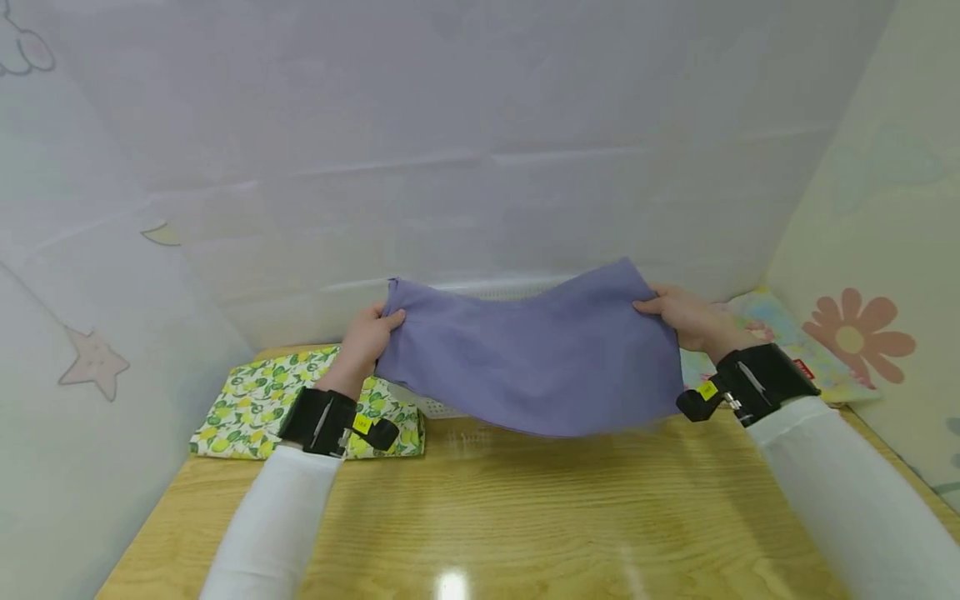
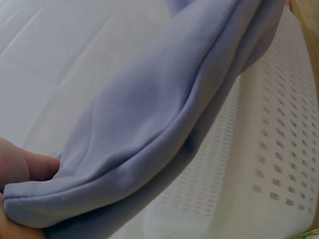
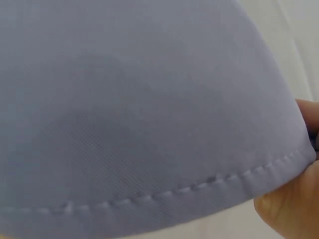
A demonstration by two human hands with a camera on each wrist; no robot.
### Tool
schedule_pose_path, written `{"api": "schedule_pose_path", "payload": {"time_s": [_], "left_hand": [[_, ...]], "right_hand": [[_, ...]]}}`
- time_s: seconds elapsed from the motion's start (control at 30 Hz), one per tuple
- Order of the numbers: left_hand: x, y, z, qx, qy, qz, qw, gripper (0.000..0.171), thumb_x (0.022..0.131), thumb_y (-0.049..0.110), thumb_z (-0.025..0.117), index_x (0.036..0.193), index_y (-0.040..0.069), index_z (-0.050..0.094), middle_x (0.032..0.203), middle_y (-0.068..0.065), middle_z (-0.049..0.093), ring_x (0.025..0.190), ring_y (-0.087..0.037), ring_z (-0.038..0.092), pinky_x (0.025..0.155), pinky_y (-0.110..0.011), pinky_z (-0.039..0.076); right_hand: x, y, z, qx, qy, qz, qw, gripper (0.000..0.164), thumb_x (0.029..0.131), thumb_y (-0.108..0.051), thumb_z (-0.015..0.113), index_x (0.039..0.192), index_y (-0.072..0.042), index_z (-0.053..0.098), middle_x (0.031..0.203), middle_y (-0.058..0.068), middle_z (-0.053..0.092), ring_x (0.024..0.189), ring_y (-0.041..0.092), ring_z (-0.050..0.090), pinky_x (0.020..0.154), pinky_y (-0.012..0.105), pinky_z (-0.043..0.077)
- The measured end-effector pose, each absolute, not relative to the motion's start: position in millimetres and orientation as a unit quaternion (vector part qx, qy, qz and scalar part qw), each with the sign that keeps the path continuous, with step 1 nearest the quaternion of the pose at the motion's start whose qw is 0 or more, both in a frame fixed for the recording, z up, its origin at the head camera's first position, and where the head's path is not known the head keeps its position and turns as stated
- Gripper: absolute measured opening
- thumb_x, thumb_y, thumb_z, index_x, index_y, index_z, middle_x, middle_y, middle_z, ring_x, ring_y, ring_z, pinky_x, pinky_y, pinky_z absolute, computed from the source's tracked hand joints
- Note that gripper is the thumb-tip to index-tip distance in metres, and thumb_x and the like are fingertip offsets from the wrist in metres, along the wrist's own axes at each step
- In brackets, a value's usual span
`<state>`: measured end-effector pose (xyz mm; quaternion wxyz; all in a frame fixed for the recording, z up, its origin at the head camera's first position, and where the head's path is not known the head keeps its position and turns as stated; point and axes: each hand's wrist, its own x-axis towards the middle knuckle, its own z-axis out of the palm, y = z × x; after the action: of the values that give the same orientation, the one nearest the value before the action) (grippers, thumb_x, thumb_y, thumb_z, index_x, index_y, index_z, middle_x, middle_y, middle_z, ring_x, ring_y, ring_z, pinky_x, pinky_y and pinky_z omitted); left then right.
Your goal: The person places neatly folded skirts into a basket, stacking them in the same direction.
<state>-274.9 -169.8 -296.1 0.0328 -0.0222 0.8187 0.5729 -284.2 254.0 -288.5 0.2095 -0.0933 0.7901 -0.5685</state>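
Note:
A lavender cloth (image 1: 532,358) with a stitched hem is stretched between my two hands in the head view, its upper edge sagging in the middle. My left hand (image 1: 367,337) pinches its left edge, and my right hand (image 1: 686,318) pinches the right edge. Layers of the cloth (image 2: 139,114) hang in soft folds in the left wrist view. Below and behind it stands a white perforated plastic basket (image 2: 284,149), mostly hidden by the cloth in the head view. Close up in the right wrist view, the thumb (image 3: 289,204) presses the hem's end.
On the wooden table (image 1: 525,517), a folded lemon-print cloth (image 1: 262,404) lies to the left. A pastel floral cloth (image 1: 825,367) lies at the back right, partly behind my right wrist. White walls with printed pictures enclose the table on three sides.

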Motion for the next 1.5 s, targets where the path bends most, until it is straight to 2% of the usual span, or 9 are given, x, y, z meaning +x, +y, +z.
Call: {"api": "schedule_pose_path", "payload": {"time_s": [0.23, 0.4, 0.83, 0.97, 1.07, 1.3, 1.4, 1.43, 1.5], "left_hand": [[-282, -166, -286, -0.019, 0.796, 0.604, -0.031, 0.044, 0.103, 0.022, 0.041, 0.144, 0.007, 0.039, 0.148, -0.015, 0.037, 0.132, -0.032, 0.039, 0.108, -0.049, 0.033], [-289, -164, -296, -0.022, 0.793, 0.604, -0.081, 0.038, 0.101, 0.019, 0.045, 0.135, 0.002, 0.050, 0.142, -0.017, 0.045, 0.128, -0.033, 0.044, 0.106, -0.049, 0.036], [-299, -157, -337, -0.045, 0.832, 0.548, -0.074, 0.031, 0.101, 0.017, 0.044, 0.127, 0.002, 0.055, 0.131, -0.019, 0.053, 0.118, -0.033, 0.050, 0.099, -0.048, 0.041], [-299, -151, -342, -0.034, 0.862, 0.500, -0.071, 0.037, 0.101, 0.018, 0.044, 0.135, 0.004, 0.051, 0.136, -0.018, 0.051, 0.126, -0.032, 0.046, 0.104, -0.047, 0.039], [-300, -146, -343, -0.020, 0.882, 0.466, -0.067, 0.043, 0.102, 0.019, 0.043, 0.143, 0.006, 0.042, 0.142, -0.017, 0.046, 0.133, -0.033, 0.041, 0.107, -0.047, 0.036], [-300, -133, -341, -0.012, 0.908, 0.414, -0.058, 0.041, 0.103, 0.020, 0.040, 0.140, 0.004, 0.043, 0.138, -0.019, 0.050, 0.127, -0.035, 0.047, 0.104, -0.048, 0.039], [-299, -129, -341, -0.011, 0.920, 0.389, -0.048, 0.045, 0.103, 0.020, 0.038, 0.143, 0.001, 0.037, 0.142, -0.021, 0.044, 0.130, -0.036, 0.043, 0.106, -0.048, 0.037], [-299, -128, -341, -0.012, 0.923, 0.381, -0.045, 0.047, 0.103, 0.020, 0.038, 0.145, 0.000, 0.033, 0.144, -0.021, 0.041, 0.132, -0.036, 0.041, 0.107, -0.047, 0.036], [-298, -127, -341, -0.017, 0.932, 0.360, -0.038, 0.050, 0.103, 0.020, 0.036, 0.147, -0.002, 0.027, 0.147, -0.023, 0.036, 0.134, -0.036, 0.038, 0.108, -0.047, 0.035]], "right_hand": [[-287, 241, -273, -0.061, 0.785, -0.594, 0.162, 0.062, 0.105, -0.022, 0.028, 0.150, -0.004, -0.009, 0.156, 0.027, 0.000, 0.141, 0.045, 0.014, 0.113, 0.055, 0.022], [-292, 232, -280, -0.033, 0.776, -0.616, 0.131, 0.060, 0.105, -0.023, 0.027, 0.151, -0.005, -0.007, 0.157, 0.024, 0.000, 0.143, 0.042, 0.012, 0.114, 0.053, 0.021], [-310, 199, -316, -0.016, 0.866, -0.493, 0.089, 0.051, 0.104, -0.016, 0.028, 0.152, -0.004, 0.013, 0.151, 0.028, 0.023, 0.137, 0.046, 0.026, 0.110, 0.057, 0.027], [-311, 190, -320, -0.016, 0.882, -0.467, 0.066, 0.049, 0.103, -0.012, 0.029, 0.150, -0.001, 0.019, 0.148, 0.028, 0.029, 0.136, 0.045, 0.028, 0.110, 0.057, 0.027], [-311, 187, -323, -0.024, 0.886, -0.459, 0.060, 0.049, 0.103, -0.011, 0.028, 0.150, 0.001, 0.019, 0.148, 0.028, 0.029, 0.137, 0.045, 0.026, 0.111, 0.055, 0.025], [-311, 181, -332, -0.036, 0.896, -0.437, 0.069, 0.052, 0.104, -0.012, 0.027, 0.151, -0.002, 0.008, 0.155, 0.026, 0.014, 0.141, 0.043, 0.018, 0.113, 0.052, 0.023], [-311, 179, -336, -0.048, 0.905, -0.416, 0.074, 0.053, 0.103, -0.012, 0.028, 0.152, -0.003, 0.007, 0.154, 0.028, 0.013, 0.098, 0.033, 0.058, 0.085, 0.043, 0.046], [-312, 178, -338, -0.056, 0.908, -0.408, 0.075, 0.054, 0.103, -0.012, 0.028, 0.152, -0.004, 0.007, 0.150, 0.031, 0.022, 0.074, 0.025, 0.057, 0.071, 0.039, 0.045], [-312, 177, -339, -0.066, 0.915, -0.391, 0.071, 0.055, 0.102, -0.011, 0.030, 0.152, -0.004, 0.008, 0.145, 0.033, 0.030, 0.047, 0.013, 0.037, 0.054, 0.032, 0.038]]}}
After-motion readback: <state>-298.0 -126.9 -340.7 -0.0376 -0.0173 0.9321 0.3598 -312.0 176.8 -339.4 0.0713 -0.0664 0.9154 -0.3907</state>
